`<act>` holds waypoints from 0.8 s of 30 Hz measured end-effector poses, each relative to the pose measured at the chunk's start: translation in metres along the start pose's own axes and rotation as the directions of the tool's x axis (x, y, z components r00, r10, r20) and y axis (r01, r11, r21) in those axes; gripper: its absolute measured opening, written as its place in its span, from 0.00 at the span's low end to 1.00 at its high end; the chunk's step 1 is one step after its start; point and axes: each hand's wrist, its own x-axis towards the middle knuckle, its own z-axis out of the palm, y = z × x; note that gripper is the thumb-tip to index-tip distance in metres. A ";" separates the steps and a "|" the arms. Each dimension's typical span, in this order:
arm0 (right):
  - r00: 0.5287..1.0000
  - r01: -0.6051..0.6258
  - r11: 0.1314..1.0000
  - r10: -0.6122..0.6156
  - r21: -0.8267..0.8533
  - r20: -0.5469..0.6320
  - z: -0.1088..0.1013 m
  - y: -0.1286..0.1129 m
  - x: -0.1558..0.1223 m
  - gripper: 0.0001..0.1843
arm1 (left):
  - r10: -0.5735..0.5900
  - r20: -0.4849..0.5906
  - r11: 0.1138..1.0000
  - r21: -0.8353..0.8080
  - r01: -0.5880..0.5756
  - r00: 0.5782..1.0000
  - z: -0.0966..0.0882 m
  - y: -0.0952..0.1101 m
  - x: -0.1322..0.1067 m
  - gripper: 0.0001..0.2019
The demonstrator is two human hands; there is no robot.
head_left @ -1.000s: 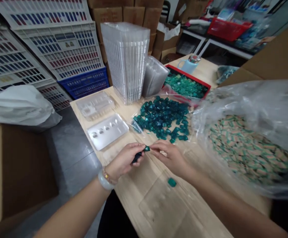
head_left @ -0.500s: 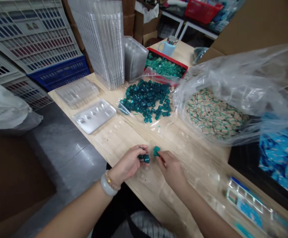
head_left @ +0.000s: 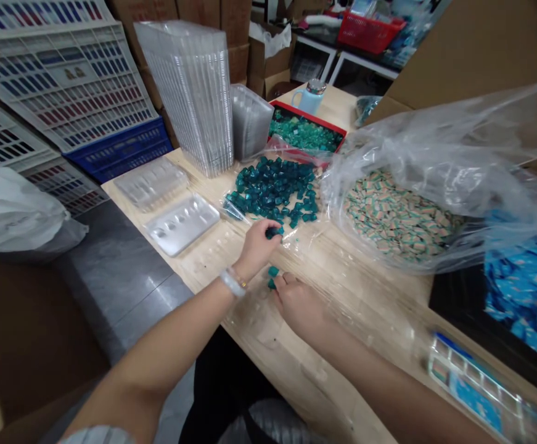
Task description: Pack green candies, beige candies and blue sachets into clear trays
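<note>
My left hand [head_left: 258, 248], with bracelets at the wrist, is at the near edge of a pile of dark teal translucent pieces [head_left: 268, 185] on clear plastic film. Its fingers are closed on dark teal pieces [head_left: 275, 232], partly hidden by the hand. Closer to me and slightly right, my right hand [head_left: 298, 305] pinches a teal piece [head_left: 272, 283] at its fingertips. Another teal piece [head_left: 273, 271] shows just beyond it; whether the fingers touch that one I cannot tell. Faint clear moulded plastic [head_left: 213, 253] lies on the wooden table nearby.
Clear moulded trays [head_left: 182, 223] lie at the left, before a tall tray stack [head_left: 194, 105]. Behind the pile are a red-rimmed box [head_left: 307, 126] of green pieces and a blue mug [head_left: 312, 97]. A plastic bag [head_left: 397, 216] of small patterned pieces and a compartment box [head_left: 467, 382] are at right.
My left hand has moved away from me to the edge of the teal pile, still holding pieces. My right hand has shifted slightly left, and a second teal piece now shows by its fingertips.
</note>
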 end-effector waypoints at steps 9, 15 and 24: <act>1.000 -0.007 0.998 0.008 0.063 -0.006 0.003 0.009 0.005 0.08 | 0.162 0.229 0.908 0.347 -0.236 0.960 -0.037 0.006 -0.038 0.10; 0.994 -0.001 0.966 0.029 0.260 -0.105 0.009 0.017 -0.001 0.08 | 0.153 0.377 0.775 0.528 -0.348 0.913 -0.034 -0.019 -0.126 0.19; 0.972 -0.083 0.970 0.129 0.229 -0.194 0.029 0.008 -0.005 0.11 | 0.252 0.354 0.788 0.465 -0.404 0.901 -0.020 -0.028 -0.129 0.16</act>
